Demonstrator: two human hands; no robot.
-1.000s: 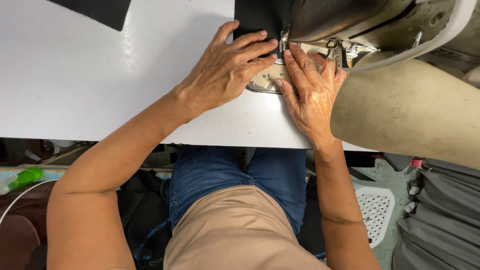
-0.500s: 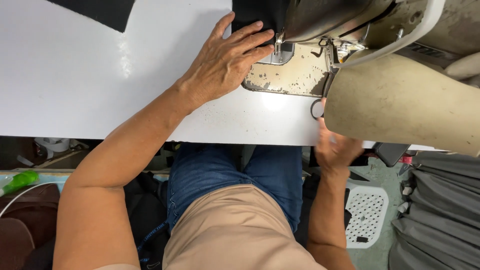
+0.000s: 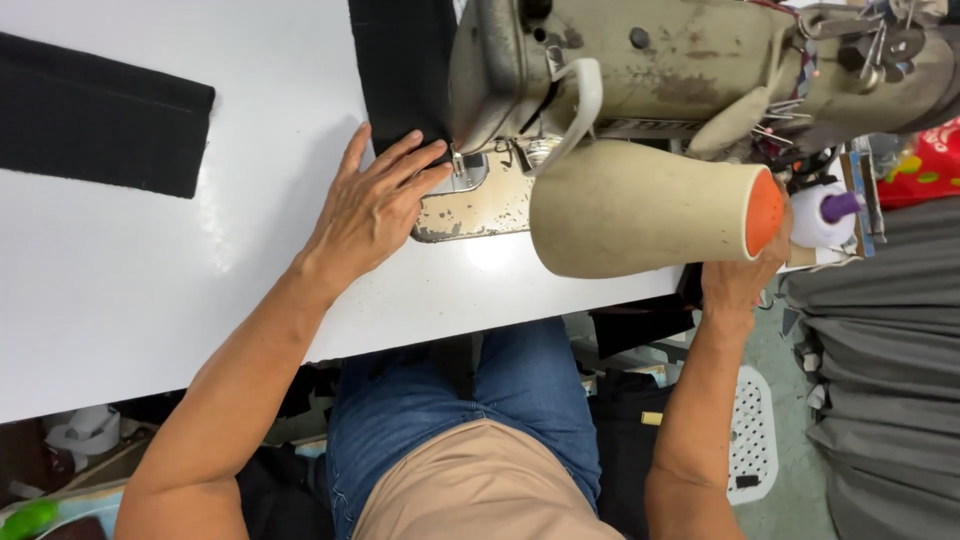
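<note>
Grey fabric stack [image 3: 890, 400], green object [image 3: 28, 517]

Person, seated: bare forearms, no sleeves visible to the elbow. Left hand [image 3: 375, 205] and right hand [image 3: 740, 275] without rings, watch or gloves. Tan top [image 3: 480, 485]; blue denim trousers [image 3: 460, 400].

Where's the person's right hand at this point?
In the head view, the right hand is at the right end of the sewing machine, on its orange handwheel, just off the edge of the white table.
</note>
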